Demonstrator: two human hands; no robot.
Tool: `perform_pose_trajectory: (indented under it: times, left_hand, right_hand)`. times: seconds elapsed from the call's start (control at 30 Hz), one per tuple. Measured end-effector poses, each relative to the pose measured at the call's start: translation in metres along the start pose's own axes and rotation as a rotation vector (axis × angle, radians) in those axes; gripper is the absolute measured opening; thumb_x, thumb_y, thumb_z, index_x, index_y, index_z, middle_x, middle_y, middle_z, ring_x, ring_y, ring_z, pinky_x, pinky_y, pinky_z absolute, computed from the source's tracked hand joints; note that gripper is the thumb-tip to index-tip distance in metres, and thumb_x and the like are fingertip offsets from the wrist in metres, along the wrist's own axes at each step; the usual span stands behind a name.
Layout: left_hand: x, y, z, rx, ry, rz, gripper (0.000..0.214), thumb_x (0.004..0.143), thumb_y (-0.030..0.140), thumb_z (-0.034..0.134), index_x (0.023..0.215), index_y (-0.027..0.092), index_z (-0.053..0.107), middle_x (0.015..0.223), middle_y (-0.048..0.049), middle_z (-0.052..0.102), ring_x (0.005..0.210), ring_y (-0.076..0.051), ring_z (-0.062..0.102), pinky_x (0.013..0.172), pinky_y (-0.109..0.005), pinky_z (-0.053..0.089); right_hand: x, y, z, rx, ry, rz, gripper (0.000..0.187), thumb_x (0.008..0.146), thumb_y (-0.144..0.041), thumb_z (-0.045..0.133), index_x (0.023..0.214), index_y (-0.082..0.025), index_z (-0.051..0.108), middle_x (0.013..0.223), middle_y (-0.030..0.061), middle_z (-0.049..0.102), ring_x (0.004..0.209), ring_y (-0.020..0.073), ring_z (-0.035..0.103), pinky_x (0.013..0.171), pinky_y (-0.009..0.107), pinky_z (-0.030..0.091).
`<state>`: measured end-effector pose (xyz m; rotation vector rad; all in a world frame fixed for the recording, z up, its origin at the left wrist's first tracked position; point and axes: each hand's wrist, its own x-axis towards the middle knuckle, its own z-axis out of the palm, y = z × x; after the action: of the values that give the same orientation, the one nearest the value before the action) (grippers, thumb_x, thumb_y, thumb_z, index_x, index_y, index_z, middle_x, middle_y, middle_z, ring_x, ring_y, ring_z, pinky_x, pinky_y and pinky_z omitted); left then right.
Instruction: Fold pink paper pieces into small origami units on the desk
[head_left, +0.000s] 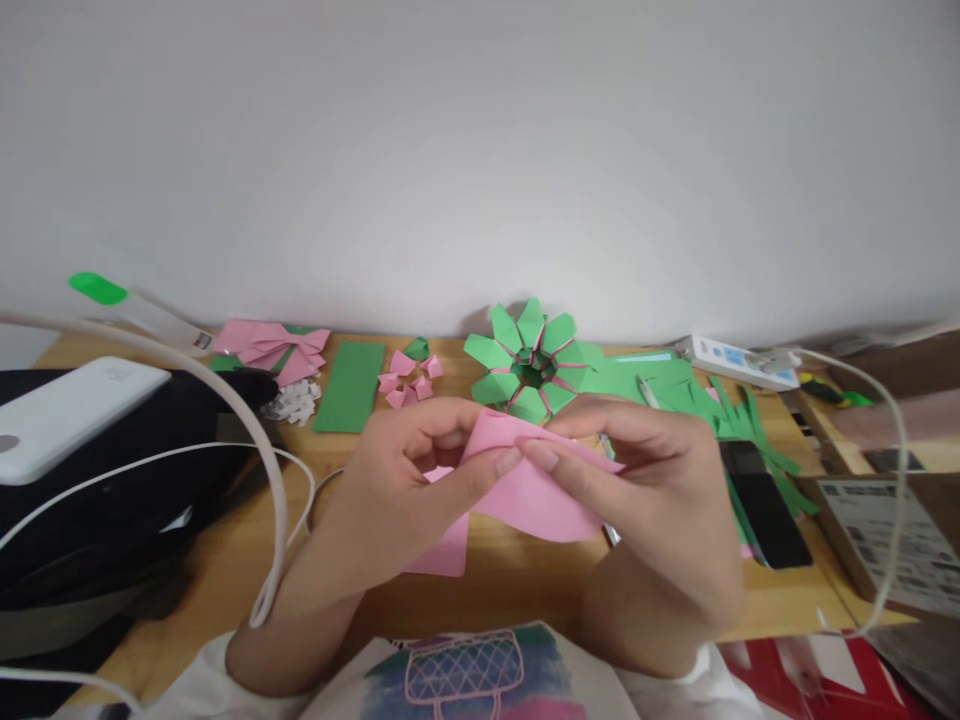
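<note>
Between my two hands, above the table, is a sheet of pink paper with its upper part bent over in a fold. My left hand pinches it at the upper left, thumb on top and fingers behind. From the right, my right hand grips the same sheet, its thumb tip close to the left thumb. Another piece of pink paper lies on the table beneath my left hand, partly covered. Just beyond the hands stands a green paper flower with pink edging around its dark centre.
At the back left lie pink folded pieces, white paper bits, a green sheet and small pink pieces. Green strips, a phone and a power strip are right. A white cable crosses the left side.
</note>
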<state>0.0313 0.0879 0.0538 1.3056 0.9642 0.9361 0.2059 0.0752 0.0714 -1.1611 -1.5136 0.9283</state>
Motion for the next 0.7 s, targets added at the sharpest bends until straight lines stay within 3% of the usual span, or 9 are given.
perform_pose_trajectory:
  times: [0.23, 0.7]
  left_hand:
    - [-0.0002, 0.0006, -0.0011, -0.005, -0.039, -0.015, 0.013, 0.082, 0.028, 0.068, 0.087, 0.017, 0.072, 0.074, -0.0019, 0.073, 0.065, -0.014, 0.066, 0.055, -0.02, 0.051]
    - [0.0, 0.0015, 0.0007, -0.017, 0.013, -0.016, 0.011, 0.081, 0.028, 0.069, 0.083, 0.018, 0.072, 0.068, 0.0003, 0.07, 0.06, -0.011, 0.06, 0.052, -0.019, 0.047]
  right_hand:
    - [0.0, -0.0015, -0.0001, 0.005, 0.003, 0.029, 0.01, 0.075, -0.017, 0.074, 0.068, -0.023, 0.071, 0.062, -0.0039, 0.068, 0.054, 0.0096, 0.06, 0.05, 0.022, 0.048]
    - [0.002, -0.001, 0.0021, 0.052, 0.019, 0.069, 0.012, 0.074, -0.018, 0.075, 0.064, -0.022, 0.07, 0.057, -0.0045, 0.066, 0.048, 0.0074, 0.055, 0.043, 0.019, 0.042]
